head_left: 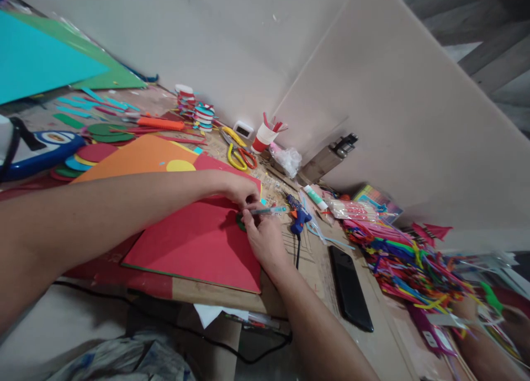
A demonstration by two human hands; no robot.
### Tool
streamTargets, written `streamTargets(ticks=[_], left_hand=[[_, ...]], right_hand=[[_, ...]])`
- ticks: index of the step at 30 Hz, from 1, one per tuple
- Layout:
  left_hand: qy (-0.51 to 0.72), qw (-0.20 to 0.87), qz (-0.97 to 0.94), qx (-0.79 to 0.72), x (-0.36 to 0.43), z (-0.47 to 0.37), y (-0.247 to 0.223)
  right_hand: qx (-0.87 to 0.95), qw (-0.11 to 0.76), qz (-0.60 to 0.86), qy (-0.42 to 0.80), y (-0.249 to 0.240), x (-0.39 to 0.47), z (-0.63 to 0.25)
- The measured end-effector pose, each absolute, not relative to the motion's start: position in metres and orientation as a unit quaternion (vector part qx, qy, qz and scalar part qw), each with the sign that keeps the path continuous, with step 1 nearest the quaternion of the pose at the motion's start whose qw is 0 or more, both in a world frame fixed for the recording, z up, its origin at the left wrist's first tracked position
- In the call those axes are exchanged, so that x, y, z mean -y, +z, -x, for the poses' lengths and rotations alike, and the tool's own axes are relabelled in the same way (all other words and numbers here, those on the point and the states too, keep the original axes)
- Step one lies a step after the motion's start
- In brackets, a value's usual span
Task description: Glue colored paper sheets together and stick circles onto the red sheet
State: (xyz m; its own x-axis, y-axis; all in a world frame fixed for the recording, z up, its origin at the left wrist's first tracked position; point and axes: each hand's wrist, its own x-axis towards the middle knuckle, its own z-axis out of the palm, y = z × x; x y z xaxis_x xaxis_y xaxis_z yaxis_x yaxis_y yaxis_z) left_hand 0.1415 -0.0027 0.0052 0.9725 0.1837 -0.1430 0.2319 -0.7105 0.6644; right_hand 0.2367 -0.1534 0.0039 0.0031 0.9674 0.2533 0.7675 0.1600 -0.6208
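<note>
A red paper sheet point(186, 243) lies on the table in front of me, over an orange sheet point(132, 154). My right hand point(265, 234) is closed around a pen point(271, 210) with a clear, light blue barrel, held low over the right part of the red sheet. Right beside it, my left hand point(244, 190) reaches down with bent, closed fingers. A small green piece point(240, 222) shows on the red sheet below the fingers; most of it is hidden. What the left fingertips grip, if anything, is covered.
A blue glue gun point(298, 218) and a black phone point(351, 287) lie to the right. Scissors point(238, 155) and a paper cup point(264, 137) stand behind. Coloured pipe cleaners point(397, 254) are heaped at right, near another person's hand point(464, 309). A black cable point(165, 320) hangs along the front edge.
</note>
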Motion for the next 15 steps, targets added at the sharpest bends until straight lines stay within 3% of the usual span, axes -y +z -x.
streamTargets(ticks=[15], left_hand=[[-0.037, 0.408, -0.908, -0.091, -0.0004, -0.1419, 0.0008]], right_hand=[[0.685, 0.325, 0.627, 0.177, 0.0064, 0.1546, -0.235]])
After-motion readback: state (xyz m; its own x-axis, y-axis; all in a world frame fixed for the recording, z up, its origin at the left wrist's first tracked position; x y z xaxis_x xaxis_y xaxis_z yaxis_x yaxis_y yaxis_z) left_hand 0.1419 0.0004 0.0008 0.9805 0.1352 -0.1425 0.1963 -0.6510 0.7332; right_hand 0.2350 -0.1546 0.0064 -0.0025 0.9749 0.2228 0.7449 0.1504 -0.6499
